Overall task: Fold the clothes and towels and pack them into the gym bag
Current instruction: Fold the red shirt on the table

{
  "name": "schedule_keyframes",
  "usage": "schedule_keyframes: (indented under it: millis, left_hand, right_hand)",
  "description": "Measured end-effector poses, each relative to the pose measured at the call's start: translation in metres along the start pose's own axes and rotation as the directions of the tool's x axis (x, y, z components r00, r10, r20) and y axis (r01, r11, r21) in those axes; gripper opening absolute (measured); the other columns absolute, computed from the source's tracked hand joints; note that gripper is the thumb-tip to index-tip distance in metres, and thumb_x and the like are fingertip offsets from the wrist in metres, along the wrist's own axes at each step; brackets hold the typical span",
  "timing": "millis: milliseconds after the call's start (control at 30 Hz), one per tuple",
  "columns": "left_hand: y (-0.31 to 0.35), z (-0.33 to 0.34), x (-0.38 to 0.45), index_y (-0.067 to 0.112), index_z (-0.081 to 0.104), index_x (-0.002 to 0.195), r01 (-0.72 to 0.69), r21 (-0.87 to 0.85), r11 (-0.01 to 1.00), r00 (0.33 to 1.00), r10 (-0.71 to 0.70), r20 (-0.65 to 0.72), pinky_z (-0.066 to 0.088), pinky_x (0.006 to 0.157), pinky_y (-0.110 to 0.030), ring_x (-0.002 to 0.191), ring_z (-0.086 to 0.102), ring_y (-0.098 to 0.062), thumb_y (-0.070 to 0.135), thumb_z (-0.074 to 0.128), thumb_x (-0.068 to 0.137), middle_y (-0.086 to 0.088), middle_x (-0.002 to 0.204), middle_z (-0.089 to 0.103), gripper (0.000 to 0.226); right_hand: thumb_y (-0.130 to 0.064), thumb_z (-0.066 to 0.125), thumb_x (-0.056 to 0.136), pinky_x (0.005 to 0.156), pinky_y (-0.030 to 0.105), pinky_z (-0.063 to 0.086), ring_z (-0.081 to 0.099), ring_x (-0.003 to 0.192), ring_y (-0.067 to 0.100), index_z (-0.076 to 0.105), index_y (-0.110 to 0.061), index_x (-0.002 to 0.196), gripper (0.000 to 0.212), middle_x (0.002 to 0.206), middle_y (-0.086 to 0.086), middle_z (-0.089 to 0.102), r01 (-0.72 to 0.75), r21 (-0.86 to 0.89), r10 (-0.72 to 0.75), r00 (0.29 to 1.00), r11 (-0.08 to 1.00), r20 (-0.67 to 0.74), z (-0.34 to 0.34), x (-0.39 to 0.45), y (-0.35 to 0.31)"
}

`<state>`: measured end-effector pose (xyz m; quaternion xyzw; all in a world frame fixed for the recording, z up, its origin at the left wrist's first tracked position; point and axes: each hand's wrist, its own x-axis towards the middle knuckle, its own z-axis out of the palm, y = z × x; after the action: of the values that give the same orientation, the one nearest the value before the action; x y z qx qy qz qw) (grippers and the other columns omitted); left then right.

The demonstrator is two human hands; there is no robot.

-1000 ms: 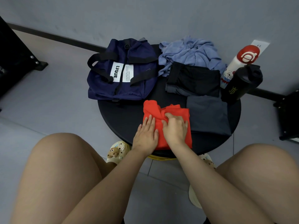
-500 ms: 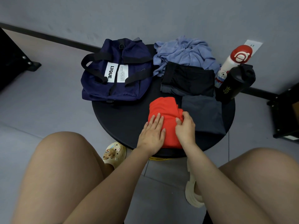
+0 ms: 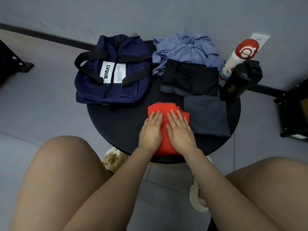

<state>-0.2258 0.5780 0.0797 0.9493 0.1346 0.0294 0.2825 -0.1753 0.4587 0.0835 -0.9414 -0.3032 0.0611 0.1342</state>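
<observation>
Step in hand: flattening the folded bright red cloth (image 3: pixel 168 112) at the lower centre of the round black worktop (image 3: pixel 120 124); the fold looks done and is being pressed down
Left hand (image 3: pixel 150 130): palm down on the left part of the red cloth, fingers (image 3: pixel 154 116) stretched out flat and close together, gripping nothing
Right hand (image 3: pixel 180 130): palm down just beside the left, on the right part of the cloth, fingers (image 3: pixel 176 116) likewise flat and slightly spread, pressing and not pinching
Navy fabric gym bag with black straps and a white label (image 3: pixel 113 70): upper left of the worktop, lying flat; its zip looks closed, though I cannot tell for sure
Already folded, by the look of it: a dark grey garment (image 3: pixel 206 117) touching the red cloth on its right, and a black garment (image 3: pixel 191 77) above that
Not yet folded: a crumpled pale blue garment (image 3: pixel 185 49) at the top centre
Beside the clothes: a white bottle with a red cap (image 3: pixel 238 60) and a black shaker bottle (image 3: pixel 240 80) at the upper right edge
Progress: roughly midway, nothing packed that I can see
Next move calls for: lifting both palms without disturbing the fold, then reaching to the top centre for the blue garment and spreading it; free worktop is scarce, so the red cloth may need stacking aside first
</observation>
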Motion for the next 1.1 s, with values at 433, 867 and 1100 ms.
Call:
schedule_keyframes:
  millis: [433,867,1100]
  left_hand:
    - [-0.029,0.013,-0.010,0.021,0.003,0.152,0.039,0.218,0.975,0.993,-0.062,0.101,-0.003,0.117,-0.032,0.146,-0.007,-0.010,0.034,0.017,0.102,0.005,0.160,-0.002,0.053]
    - [-0.046,-0.020,-0.022,0.015,0.028,0.148,0.245,-0.319,0.915,0.964,-0.266,-0.024,0.018,0.111,-0.022,0.143,0.020,-0.018,0.015,0.039,0.100,-0.004,0.156,0.020,0.049]
    - [-0.044,-0.033,-0.026,0.006,0.042,0.136,0.495,-0.298,0.816,0.860,-0.510,0.032,0.041,0.097,-0.037,0.116,0.052,-0.031,0.026,0.058,0.092,-0.018,0.128,0.052,0.050]
  right_hand:
    - [-0.034,0.023,0.103,0.116,0.027,-0.010,-0.019,0.140,0.006,0.006,-0.016,0.152,0.055,0.160,-0.003,-0.005,-0.028,0.124,0.028,1.000,0.992,0.000,0.031,-0.005,-0.009]
    - [-0.038,0.037,0.101,0.120,0.034,0.012,-0.002,0.147,0.013,0.011,-0.013,0.152,0.063,0.161,0.001,0.001,-0.106,0.314,0.101,0.994,0.943,0.032,0.016,-0.006,-0.036]
    - [-0.043,0.046,0.097,0.112,0.037,0.023,0.024,0.140,0.032,0.013,-0.001,0.150,0.076,0.155,0.016,0.022,-0.455,0.412,0.453,0.885,0.790,0.108,0.006,-0.014,-0.048]
